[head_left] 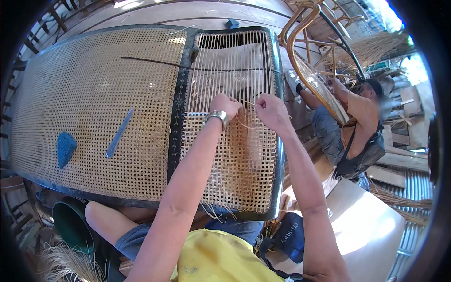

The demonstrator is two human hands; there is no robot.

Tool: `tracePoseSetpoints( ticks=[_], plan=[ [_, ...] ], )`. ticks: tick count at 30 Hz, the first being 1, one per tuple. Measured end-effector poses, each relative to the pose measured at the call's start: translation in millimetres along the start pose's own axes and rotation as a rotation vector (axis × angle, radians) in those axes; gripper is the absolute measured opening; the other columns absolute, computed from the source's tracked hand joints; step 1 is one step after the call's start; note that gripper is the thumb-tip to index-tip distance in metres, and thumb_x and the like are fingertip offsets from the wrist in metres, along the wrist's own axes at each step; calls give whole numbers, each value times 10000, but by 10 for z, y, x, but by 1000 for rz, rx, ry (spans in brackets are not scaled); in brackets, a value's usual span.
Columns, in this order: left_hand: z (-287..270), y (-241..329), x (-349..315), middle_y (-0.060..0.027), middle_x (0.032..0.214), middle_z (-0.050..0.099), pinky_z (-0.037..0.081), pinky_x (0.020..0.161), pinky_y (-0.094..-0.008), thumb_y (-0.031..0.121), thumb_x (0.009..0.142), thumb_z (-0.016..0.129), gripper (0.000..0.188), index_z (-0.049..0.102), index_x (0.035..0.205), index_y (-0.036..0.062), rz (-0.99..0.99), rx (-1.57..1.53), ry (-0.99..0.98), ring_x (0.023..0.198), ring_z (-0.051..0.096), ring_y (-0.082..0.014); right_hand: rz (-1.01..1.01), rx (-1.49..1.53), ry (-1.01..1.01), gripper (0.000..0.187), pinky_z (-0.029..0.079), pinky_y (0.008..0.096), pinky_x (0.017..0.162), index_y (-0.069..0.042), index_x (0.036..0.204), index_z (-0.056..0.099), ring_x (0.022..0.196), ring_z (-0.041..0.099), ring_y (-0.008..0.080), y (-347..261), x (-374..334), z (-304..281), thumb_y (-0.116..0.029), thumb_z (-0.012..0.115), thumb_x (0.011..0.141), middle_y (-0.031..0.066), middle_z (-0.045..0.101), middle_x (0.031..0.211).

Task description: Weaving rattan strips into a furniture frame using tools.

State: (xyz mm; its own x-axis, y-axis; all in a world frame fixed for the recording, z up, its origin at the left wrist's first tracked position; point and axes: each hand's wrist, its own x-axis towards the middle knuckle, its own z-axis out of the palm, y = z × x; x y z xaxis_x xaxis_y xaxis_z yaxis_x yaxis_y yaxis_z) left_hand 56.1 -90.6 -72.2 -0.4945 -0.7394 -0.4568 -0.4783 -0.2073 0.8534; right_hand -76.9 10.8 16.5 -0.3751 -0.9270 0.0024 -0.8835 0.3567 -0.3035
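Note:
My left hand (226, 106) and my right hand (273, 113) are both closed in a pinch above the smaller cane panel (225, 160) of a dark-framed piece of furniture. A thin pale cane strand (249, 127) runs between them and hangs in a loop over the weave. Below my hands the panel is woven in an open grid; above them only lengthwise strands are strung. Across those strands lies a thin dark rod (221, 70), reaching over onto the larger panel. A silver watch band (217, 117) circles my left wrist.
The larger woven cane panel (103, 94) carries a blue-grey pointed blade-like tool (120, 133) and a blue sponge-like block (66, 148). A green bucket (73, 225) and a blue bag (291, 237) stand below. At right, another person (361, 117) sits by a bent rattan frame (305, 70).

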Motion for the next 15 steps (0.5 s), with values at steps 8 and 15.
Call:
tracePoseSetpoints(
  ticks=[8,15],
  plan=[
    [-27,-163,-36,-37,676,708,516,546,-275,150,833,783,111,773,844,40,41,-331,36,550,634,-104,-44,-30,30,140,524,452,823,-33,851,676,922,660,357,-119,-7,32,-165,630,851,149,682,920],
    [-55,25,-96,-182,835,750,598,754,-403,215,847,696,152,806,867,111,112,137,104,766,740,-307,-7,8,-41,151,524,449,822,-31,861,687,922,663,353,-77,27,-16,-177,650,852,151,687,919]
  ],
)
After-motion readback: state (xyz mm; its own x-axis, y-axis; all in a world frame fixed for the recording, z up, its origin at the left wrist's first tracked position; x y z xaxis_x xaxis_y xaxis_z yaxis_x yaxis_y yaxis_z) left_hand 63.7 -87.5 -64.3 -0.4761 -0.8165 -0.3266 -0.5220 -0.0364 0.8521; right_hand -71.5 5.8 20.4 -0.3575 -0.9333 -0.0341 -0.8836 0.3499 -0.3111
